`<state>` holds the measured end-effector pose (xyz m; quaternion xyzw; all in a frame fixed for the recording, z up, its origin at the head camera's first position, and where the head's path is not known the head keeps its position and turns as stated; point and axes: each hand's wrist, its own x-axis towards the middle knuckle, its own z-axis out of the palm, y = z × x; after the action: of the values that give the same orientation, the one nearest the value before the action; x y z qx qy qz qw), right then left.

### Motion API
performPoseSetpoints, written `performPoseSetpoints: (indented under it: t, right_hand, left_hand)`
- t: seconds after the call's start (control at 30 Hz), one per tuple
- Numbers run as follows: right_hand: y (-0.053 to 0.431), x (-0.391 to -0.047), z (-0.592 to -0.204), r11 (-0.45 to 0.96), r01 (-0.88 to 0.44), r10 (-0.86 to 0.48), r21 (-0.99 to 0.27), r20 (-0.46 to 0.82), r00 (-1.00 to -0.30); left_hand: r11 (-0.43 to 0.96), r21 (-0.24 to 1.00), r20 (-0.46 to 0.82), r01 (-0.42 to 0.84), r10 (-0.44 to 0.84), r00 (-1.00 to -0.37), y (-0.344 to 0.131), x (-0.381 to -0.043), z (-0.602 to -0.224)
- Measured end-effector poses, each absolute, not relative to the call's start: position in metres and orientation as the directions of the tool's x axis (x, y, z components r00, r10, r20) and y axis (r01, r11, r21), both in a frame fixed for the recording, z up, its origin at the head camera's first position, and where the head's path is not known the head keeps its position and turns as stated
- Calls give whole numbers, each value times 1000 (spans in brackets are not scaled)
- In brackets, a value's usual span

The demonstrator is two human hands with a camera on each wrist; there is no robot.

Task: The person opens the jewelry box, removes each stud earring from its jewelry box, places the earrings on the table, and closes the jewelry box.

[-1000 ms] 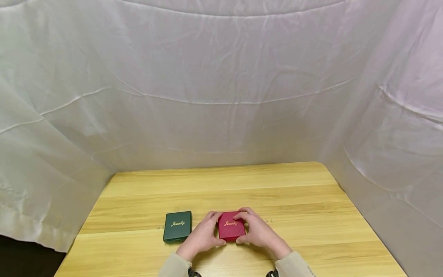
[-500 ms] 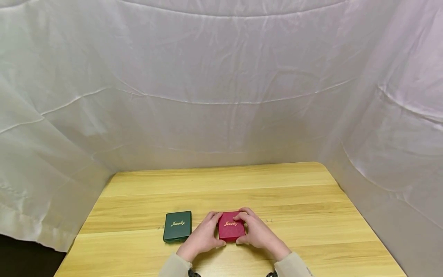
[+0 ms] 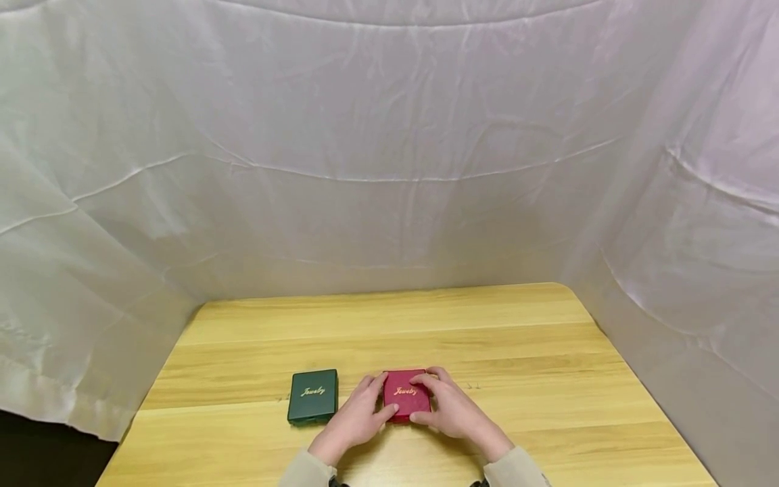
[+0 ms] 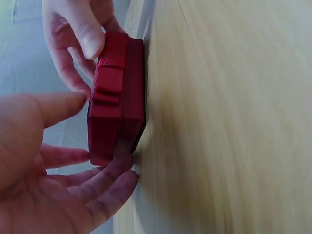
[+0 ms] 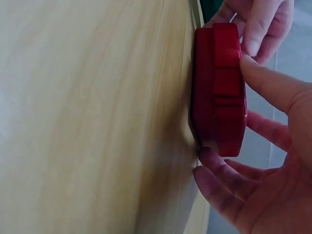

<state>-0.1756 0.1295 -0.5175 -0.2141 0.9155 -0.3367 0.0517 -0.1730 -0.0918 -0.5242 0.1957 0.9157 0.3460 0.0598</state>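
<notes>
A closed red jewelry box with gold "Jewelry" lettering lies on the table between both hands. In the left wrist view its front shows a red ribbon bow. My left hand holds the box's left side, with the thumb on the lid's near edge and the other fingers along the side and far corner. From the right, my right hand holds it likewise: thumb at the lid's front edge, index finger over the top, lower fingertips close to the tabletop.
Left of the left hand lies a closed dark green jewelry box with the same gold lettering. The wooden table extends around both boxes. Pale cloth hangs behind the table and at its sides.
Both thumbs have moved from the red box's lower front up onto the near edge of its lid. The boxes stay in place; the head view has shifted very slightly.
</notes>
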Motion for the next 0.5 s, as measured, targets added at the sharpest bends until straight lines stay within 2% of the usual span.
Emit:
performPoseSetpoints:
  t: [0.5]
  right_hand:
    - [130, -176, -517, 703, -294, -357, -647, 36, -933]
  left_hand:
    - [689, 662, 27, 295, 372, -928, -80, -173, -520]
